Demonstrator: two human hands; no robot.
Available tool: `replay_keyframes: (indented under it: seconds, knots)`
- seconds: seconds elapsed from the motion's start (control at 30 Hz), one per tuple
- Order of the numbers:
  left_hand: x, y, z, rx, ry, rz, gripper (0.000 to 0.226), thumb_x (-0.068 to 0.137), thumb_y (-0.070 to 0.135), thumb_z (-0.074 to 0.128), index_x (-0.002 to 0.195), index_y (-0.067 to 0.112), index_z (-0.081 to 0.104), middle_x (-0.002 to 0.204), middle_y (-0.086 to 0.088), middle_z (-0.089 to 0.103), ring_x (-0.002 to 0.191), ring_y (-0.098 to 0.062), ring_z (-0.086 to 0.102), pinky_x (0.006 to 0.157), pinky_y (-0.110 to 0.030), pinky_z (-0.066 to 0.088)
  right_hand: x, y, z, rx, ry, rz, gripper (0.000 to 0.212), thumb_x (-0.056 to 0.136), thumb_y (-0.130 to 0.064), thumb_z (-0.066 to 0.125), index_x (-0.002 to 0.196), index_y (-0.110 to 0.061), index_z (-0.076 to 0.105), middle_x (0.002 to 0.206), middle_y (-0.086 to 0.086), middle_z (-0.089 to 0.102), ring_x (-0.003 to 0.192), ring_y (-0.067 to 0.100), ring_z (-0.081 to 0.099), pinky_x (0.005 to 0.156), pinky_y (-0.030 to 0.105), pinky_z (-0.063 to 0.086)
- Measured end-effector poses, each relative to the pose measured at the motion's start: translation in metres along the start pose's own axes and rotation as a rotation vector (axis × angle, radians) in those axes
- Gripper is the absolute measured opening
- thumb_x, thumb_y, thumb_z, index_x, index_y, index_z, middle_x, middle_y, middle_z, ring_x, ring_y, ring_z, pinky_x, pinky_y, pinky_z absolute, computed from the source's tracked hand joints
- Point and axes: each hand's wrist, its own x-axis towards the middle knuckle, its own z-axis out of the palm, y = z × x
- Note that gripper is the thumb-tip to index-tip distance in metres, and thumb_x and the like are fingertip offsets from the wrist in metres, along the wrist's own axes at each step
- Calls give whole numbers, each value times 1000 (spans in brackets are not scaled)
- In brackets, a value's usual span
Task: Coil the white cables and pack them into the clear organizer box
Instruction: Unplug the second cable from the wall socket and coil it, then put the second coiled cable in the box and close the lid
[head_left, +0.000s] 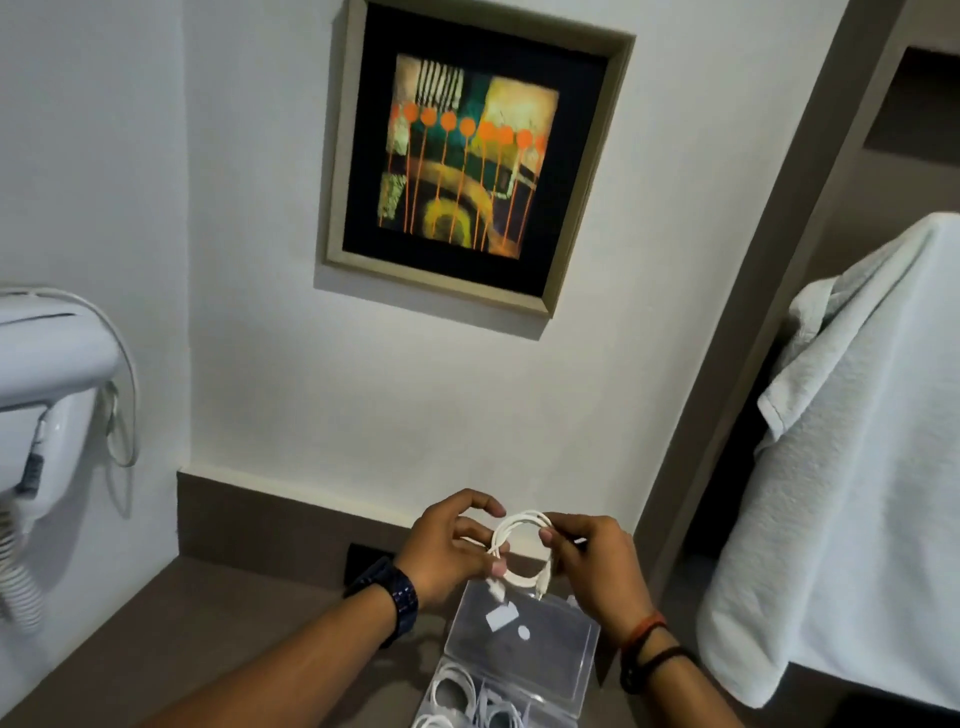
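Note:
A white cable (521, 524), wound into a small loop, hangs in the air between both hands above the box. My left hand (441, 551) pinches the loop's left side where the strands cross, and a connector end dangles below it. My right hand (597, 566) grips the loop's right side. Below them on the counter lies the clear organizer box (457, 691), with its lid (545, 654) standing open toward the wall. Several coiled white cables (453, 693) lie in its compartments. The box's near edge is cut off by the frame.
The brown counter (171, 639) meets a white wall with a dark socket plate (363, 564). A wall-mounted hair dryer (47, 395) with a coiled hose hangs at the left. A white towel (852, 467) drapes at the right. A framed picture (467, 156) hangs above.

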Motion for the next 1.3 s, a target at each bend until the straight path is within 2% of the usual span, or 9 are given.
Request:
replay_keyframes:
  seconds: [0.33, 0.5, 0.6, 0.8, 0.97, 1.07, 1.13, 1.2, 1.3]
  knots:
    - [-10, -154, 52, -266, 186, -347, 47, 63, -26, 66, 98, 5, 63, 74, -16, 66, 61, -16, 66, 50, -20, 56, -47, 128, 86, 124, -73, 437, 13, 86, -3, 63, 78, -3, 74, 70, 17, 71, 63, 26, 69, 67, 43, 60]
    - [-10, -238, 73, -202, 293, -471, 38, 63, -24, 67, 95, -4, 63, 77, -16, 69, 59, -9, 66, 51, -16, 54, -75, 183, 140, 133, -51, 651, 18, 85, -3, 65, 78, -15, 76, 72, 5, 74, 66, 20, 68, 66, 41, 61]
    - [-14, -267, 83, -131, 304, -475, 41, 49, -7, 74, 86, 10, 70, 75, -12, 73, 65, -17, 68, 60, -26, 56, -89, 204, 160, 105, -17, 744, 16, 85, -9, 66, 73, -14, 75, 63, 9, 70, 57, 17, 60, 62, 38, 57]
    - [-13, -281, 87, 211, 155, -443, 25, 64, 2, 77, 87, 14, 74, 80, 10, 70, 79, -12, 65, 73, -28, 54, -102, 216, 177, 20, 56, 766, 18, 83, -11, 68, 68, -19, 74, 55, -12, 64, 47, -4, 55, 49, 4, 40]
    - [-14, -291, 78, 567, 11, -335, 7, 68, 15, 76, 75, 14, 76, 96, -1, 72, 100, -14, 54, 83, -24, 46, -106, 215, 179, -63, 56, 766, 6, 82, -17, 72, 85, -16, 77, 81, 5, 75, 64, 14, 65, 71, 28, 56]
    - [-13, -284, 74, 695, 47, -330, 13, 70, -2, 70, 72, 10, 66, 99, -10, 58, 77, -13, 67, 66, -31, 58, -105, 215, 178, -186, -1, 744, 11, 84, -23, 68, 90, -19, 75, 92, 10, 71, 78, 24, 67, 76, 30, 54]
    - [-14, -290, 73, 745, -24, -289, 18, 74, 1, 65, 72, 19, 61, 99, -10, 52, 75, -23, 67, 65, -44, 60, -104, 214, 178, -305, -47, 682, 13, 87, -28, 64, 93, -21, 73, 92, 9, 68, 84, 23, 65, 75, 28, 52]
    - [-13, -284, 77, 787, -85, -221, 8, 78, 19, 66, 83, 24, 65, 104, -4, 58, 92, -26, 60, 79, -41, 55, -105, 211, 177, -413, -79, 607, 14, 89, -30, 61, 90, -21, 72, 88, 8, 67, 84, 23, 63, 71, 27, 49]
    - [-9, -278, 77, 889, -240, -70, 21, 54, 24, 83, 70, 18, 71, 86, 3, 69, 80, -24, 66, 67, -33, 54, -105, 208, 173, -516, -115, 541, 7, 80, -22, 71, 75, -18, 72, 75, 10, 66, 69, 25, 64, 58, 28, 51]
